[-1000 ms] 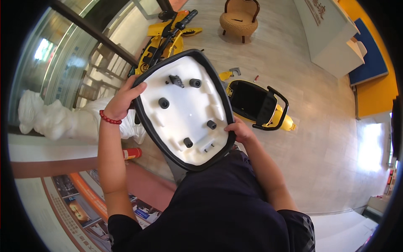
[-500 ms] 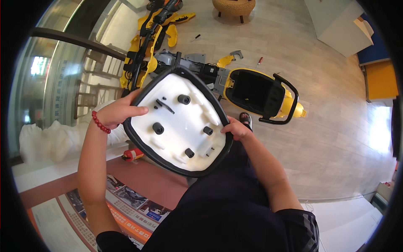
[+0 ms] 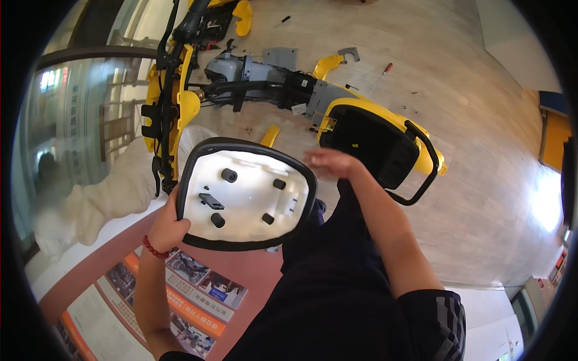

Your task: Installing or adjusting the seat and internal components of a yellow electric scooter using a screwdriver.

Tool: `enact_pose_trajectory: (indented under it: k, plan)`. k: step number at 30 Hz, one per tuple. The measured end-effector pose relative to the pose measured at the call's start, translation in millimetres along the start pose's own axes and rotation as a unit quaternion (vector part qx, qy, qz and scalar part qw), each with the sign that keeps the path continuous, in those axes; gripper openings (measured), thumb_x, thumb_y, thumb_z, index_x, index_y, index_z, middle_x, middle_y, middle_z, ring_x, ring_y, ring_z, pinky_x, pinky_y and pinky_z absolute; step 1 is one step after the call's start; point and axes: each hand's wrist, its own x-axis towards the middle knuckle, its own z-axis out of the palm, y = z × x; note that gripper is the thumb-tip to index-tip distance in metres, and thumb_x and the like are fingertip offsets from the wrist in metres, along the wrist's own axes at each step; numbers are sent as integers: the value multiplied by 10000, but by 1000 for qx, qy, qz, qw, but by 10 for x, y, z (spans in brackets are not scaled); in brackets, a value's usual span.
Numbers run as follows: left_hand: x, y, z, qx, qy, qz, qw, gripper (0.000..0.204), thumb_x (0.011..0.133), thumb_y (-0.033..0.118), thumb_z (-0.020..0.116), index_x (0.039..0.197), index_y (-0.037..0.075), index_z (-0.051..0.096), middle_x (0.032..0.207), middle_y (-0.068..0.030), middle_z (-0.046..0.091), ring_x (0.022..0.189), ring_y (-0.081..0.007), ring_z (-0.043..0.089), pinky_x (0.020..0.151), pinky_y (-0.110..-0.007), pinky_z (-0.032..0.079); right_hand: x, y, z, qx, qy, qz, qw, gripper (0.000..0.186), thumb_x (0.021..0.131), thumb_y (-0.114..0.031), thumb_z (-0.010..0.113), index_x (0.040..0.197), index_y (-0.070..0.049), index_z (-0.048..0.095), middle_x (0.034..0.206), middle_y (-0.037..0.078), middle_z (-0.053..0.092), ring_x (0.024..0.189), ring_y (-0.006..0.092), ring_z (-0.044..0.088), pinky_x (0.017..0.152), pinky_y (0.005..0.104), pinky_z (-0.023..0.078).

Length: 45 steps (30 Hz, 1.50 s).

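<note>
My left hand (image 3: 167,225) grips the left edge of a scooter seat (image 3: 248,195), thumb on its near left corner. The seat's underside faces me: a white base inside a black rim, with several black rubber feet and a black hinge piece at its left. My right hand (image 3: 331,163) is off the seat, just beyond its far right corner, fingers stretched out and slightly blurred, holding nothing. Beyond that hand lies the rear of a partly stripped yellow scooter, with its black storage bucket (image 3: 374,141) uncovered and a black grab rail (image 3: 435,165) behind.
The scooter's bare grey frame (image 3: 271,78) and handlebar column (image 3: 171,102) stretch left. Yellow panels (image 3: 328,66), a red-handled screwdriver (image 3: 388,68) and a dark screwdriver (image 3: 284,20) lie on the floor. White plastic sheeting (image 3: 108,192) and a printed board (image 3: 198,289) are at the left.
My right hand has let go of the seat and moved away from its edge. In my left hand the seat has turned and dropped lower left. The whole view has shifted, bringing the scooter nearer.
</note>
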Motion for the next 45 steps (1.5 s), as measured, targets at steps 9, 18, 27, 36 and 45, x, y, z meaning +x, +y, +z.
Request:
enact_pose_trajectory:
  k: [9, 18, 27, 36, 45]
  plan:
    - [474, -160, 339, 38, 93, -61, 993, 711, 645, -14, 430, 1333, -58, 253, 1189, -279, 490, 1169, -368, 455, 978, -344, 345, 1236, -323, -417, -298, 322, -103, 893, 416, 777, -188, 583, 1156, -19, 566, 1095, 174, 592, 961, 204, 576, 841, 307, 427]
    - [1270, -274, 529, 134, 131, -49, 981, 634, 675, 25, 456, 1290, -30, 309, 1016, -298, 572, 990, -432, 537, 870, -423, 425, 1292, -230, -303, -169, 350, -134, 911, 448, 720, -136, 589, 1165, -87, 583, 1087, 141, 614, 988, 238, 590, 853, 305, 443]
    - [2081, 22, 847, 147, 90, -56, 984, 630, 696, 77, 493, 1292, -4, 310, 1037, -296, 569, 980, -427, 547, 877, -424, 431, 498, -394, 496, -3, 161, -173, 972, 438, 871, -192, 504, 1262, -8, 436, 1084, 84, 562, 925, 158, 547, 786, 271, 436]
    - [2519, 4, 1172, 132, 80, -91, 984, 579, 701, 77, 492, 1249, -39, 342, 1049, -286, 572, 989, -406, 557, 876, -417, 436, 509, -238, 512, -24, 185, -189, 964, 482, 863, -191, 518, 1284, 12, 402, 1115, 112, 549, 968, 167, 548, 808, 285, 445]
    - [2752, -32, 1718, 197, 120, -71, 970, 656, 718, 82, 525, 1313, -47, 280, 1171, -321, 454, 1048, -431, 503, 900, -426, 429, 496, -128, 237, 6, 190, -150, 970, 424, 875, -227, 510, 1232, -1, 478, 1099, 91, 546, 963, 173, 534, 807, 286, 437]
